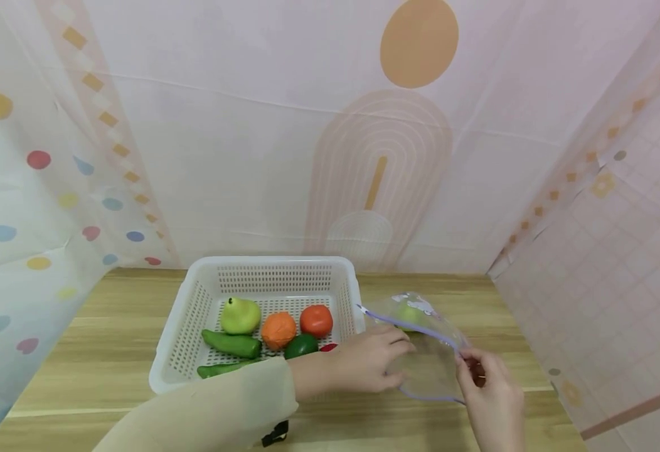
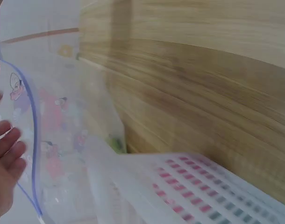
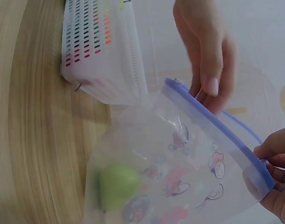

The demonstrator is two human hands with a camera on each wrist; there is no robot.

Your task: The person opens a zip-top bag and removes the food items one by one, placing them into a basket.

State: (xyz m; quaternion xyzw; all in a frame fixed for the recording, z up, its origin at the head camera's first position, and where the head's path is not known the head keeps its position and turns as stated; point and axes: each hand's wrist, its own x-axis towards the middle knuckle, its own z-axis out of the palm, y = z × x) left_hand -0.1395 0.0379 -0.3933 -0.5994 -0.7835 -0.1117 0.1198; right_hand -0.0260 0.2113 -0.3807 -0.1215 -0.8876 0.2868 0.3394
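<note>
A clear zip bag [image 3: 189, 158] with a purple-blue zip strip and printed cartoon figures hangs with its mouth spread. Inside, at its bottom, lies a round green fruit [image 3: 118, 186], apple or pear, I cannot tell which. My right hand [image 1: 490, 395] pinches one end of the zip edge between thumb and fingers. At the other side of the mouth is my left hand [image 1: 364, 359], its fingers loosely extended and the hand holding nothing that I can see. In the right wrist view its fingertips [image 3: 210, 86] are by the purple-blue strip, partly behind it.
Left of the bag stands a white perforated basket [image 1: 166, 351]. It holds a yellow-green pear [image 1: 241, 316], an orange [image 1: 278, 331], a tomato [image 1: 316, 321], green peppers [image 1: 233, 344], a dark green item [image 1: 302, 346] and something red. My left forearm crosses over its front. Patterned sheets hang behind the wooden table [image 1: 98, 326].
</note>
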